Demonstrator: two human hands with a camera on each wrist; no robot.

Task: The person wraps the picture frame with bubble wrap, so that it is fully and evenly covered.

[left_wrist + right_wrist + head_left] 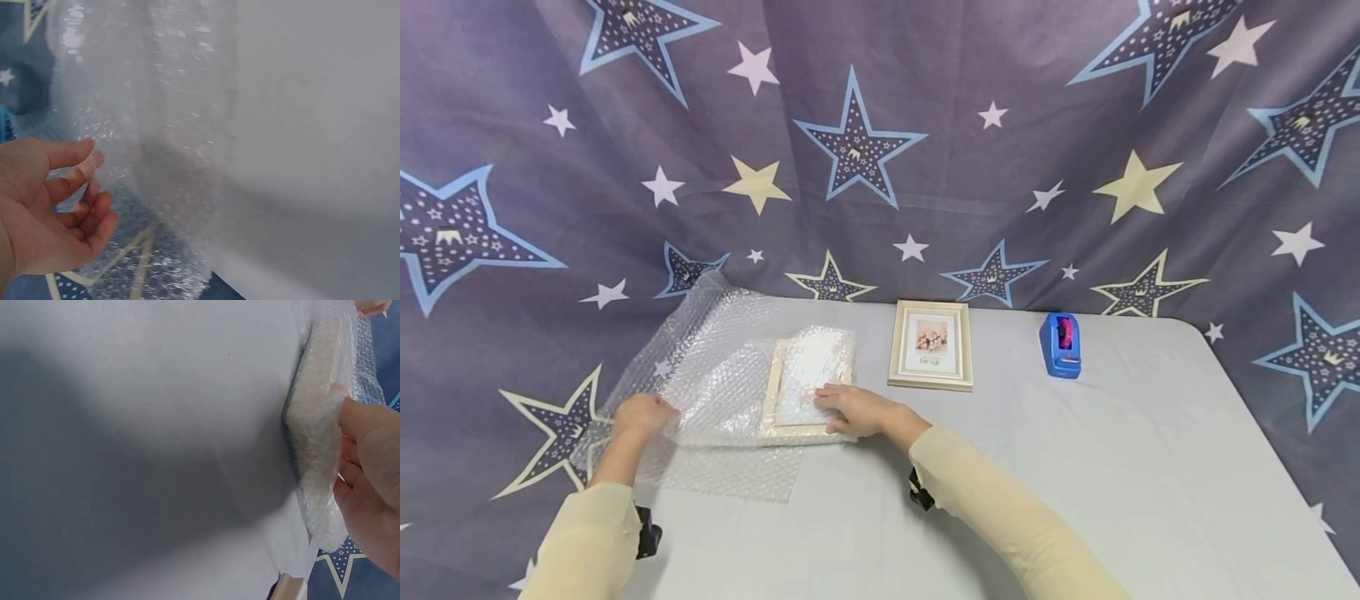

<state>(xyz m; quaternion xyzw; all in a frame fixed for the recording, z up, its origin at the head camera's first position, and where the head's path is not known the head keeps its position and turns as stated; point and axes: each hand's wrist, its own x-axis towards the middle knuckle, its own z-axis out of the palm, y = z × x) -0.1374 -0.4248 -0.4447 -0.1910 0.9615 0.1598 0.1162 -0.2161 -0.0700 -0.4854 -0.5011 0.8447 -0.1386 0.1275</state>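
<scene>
A sheet of bubble wrap [718, 367] lies across the left of the table, folded over a pale-framed picture frame [772, 392]. My left hand [643, 415] pinches the wrap's near left edge; in the left wrist view, the thumb and fingertips of this hand [59, 203] meet on the clear film. On top of the covered frame, near its right side, rests my right hand [861, 408] with its fingers extended. The right wrist view shows the right hand's thumb [356, 415] against the wrapped edge. Glare on the film hides the frame's middle.
To the right stands a second picture frame [931, 346] with a flower print, uncovered. Farther right is a blue tape dispenser [1061, 346] with a pink roll. A star-patterned curtain [955, 225] hangs behind the white table [1120, 467].
</scene>
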